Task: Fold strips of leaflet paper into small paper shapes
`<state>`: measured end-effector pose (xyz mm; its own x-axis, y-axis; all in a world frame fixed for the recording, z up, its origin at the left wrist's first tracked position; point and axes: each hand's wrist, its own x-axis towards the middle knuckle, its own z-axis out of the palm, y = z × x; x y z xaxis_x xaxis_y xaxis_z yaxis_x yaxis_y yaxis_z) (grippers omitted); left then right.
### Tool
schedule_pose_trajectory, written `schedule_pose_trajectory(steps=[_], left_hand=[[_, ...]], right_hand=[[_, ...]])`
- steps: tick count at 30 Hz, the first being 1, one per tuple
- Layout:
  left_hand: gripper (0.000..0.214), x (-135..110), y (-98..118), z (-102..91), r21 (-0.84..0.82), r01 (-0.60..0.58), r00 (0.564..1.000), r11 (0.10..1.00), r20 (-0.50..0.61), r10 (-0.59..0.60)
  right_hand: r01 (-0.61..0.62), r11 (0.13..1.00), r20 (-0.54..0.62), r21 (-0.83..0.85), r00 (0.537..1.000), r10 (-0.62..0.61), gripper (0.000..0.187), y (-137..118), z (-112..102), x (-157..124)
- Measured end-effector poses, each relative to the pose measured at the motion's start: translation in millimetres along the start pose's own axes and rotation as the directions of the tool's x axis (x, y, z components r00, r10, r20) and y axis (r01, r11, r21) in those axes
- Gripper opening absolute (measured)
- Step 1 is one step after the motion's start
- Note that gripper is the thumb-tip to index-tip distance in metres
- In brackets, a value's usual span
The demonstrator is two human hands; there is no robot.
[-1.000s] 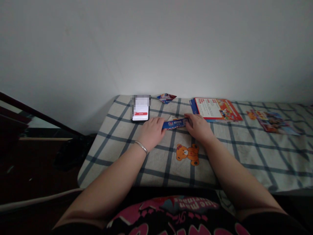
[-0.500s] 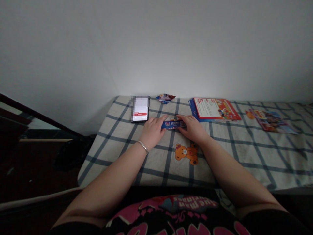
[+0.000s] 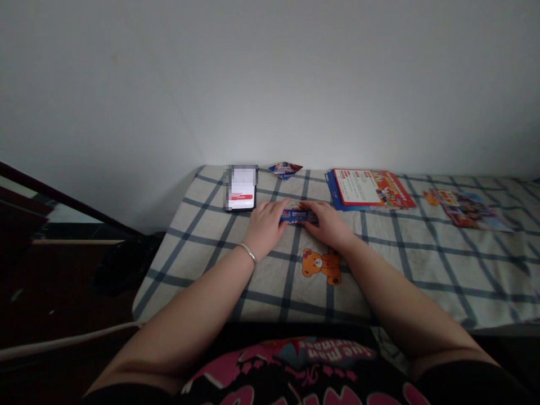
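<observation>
A narrow folded strip of printed paper (image 3: 298, 216), mostly blue with white lettering, lies on the checked cloth between my hands. My left hand (image 3: 266, 226), with a silver bangle at the wrist, grips its left end between thumb and fingers. At the opposite end, the thumb and fingers of my right hand (image 3: 330, 225) close on the paper in the same way. Behind my hands sits a small folded paper diamond (image 3: 286, 169). A lit phone (image 3: 242, 189) rests beyond my left hand.
Red and blue printed leaflets (image 3: 371, 189) are stacked to the right, near the wall. Another colourful leaflet (image 3: 475, 211) lies farther right. The checked cloth (image 3: 202, 270) ends at the left, where a black bag (image 3: 126, 264) is below a dark slanted rail (image 3: 71, 197).
My right hand has slid slightly left along the strip, so a little less of its right end shows. My left hand stays almost where it was.
</observation>
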<state>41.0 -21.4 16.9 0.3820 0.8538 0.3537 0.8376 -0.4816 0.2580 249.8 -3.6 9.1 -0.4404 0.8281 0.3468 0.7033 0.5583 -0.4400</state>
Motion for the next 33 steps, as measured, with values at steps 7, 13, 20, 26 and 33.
schedule_pose_trajectory(steps=[7,13,20,26,33], left_hand=[[0.051,1.3,-5.2,7.1,-0.045,0.054,0.998,0.998,-0.015,-0.054],[0.052,0.8,-6.7,4.3,-0.092,0.026,0.997,0.995,-0.073,-0.033],[0.036,0.7,-3.2,-1.3,-0.122,0.019,0.995,0.992,-0.097,-0.031],[0.008,1.1,-4.0,-7.0,0.014,-0.026,0.999,1.000,-0.017,0.027],[0.011,-2.0,-2.0,-14.2,0.201,-0.069,0.997,0.977,-0.023,0.075]], right_hand=[[-0.022,0.993,-0.075,0.114,0.997,0.030,0.041,5.3,7.4,0.5],[-0.013,0.995,-0.114,0.103,0.993,0.024,0.044,4.6,6.2,-0.6],[-0.056,0.995,-0.078,0.079,0.995,0.063,0.039,3.2,-2.0,-2.7],[-0.118,0.991,-0.035,0.060,0.992,0.120,0.027,3.7,-7.6,-5.3],[-0.007,0.983,0.022,-0.185,1.000,0.011,0.009,-2.2,-16.8,-4.3]])
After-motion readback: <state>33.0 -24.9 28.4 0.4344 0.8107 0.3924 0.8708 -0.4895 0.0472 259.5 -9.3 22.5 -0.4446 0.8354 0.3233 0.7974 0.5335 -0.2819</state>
